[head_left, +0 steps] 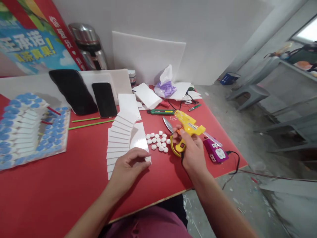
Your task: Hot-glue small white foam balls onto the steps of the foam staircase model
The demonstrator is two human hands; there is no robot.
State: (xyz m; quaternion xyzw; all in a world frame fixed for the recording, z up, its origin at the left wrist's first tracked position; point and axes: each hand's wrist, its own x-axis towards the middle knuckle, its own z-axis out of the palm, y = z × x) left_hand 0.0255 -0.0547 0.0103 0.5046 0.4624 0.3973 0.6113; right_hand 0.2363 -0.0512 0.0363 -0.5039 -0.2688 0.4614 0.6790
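My right hand [194, 153] grips a yellow hot glue gun [189, 124], a finger at its orange trigger; a clear glue stick [212, 138] sticks out of its back. My left hand [130, 167] is closed in a pinch over the near corner of a white board [138, 137]. Between its thumb and forefinger shows a small white piece [148, 159]; whether it is loose or the board's corner I cannot tell. Several white pebble-like pieces [158, 140] lie between the hands. Fanned white strips [120, 138] form curved steps left of the board. Yellow-handled scissors [168, 125] lie partly behind the gun.
At left stands a model [22, 132] covered in blue and white pieces. Two phones [105, 99] lean against a white panel. A green cutter [162, 112], tissue pack [165, 87] and paper box lie at the back. A purple power socket [215, 150] sits at the right edge, cable trailing.
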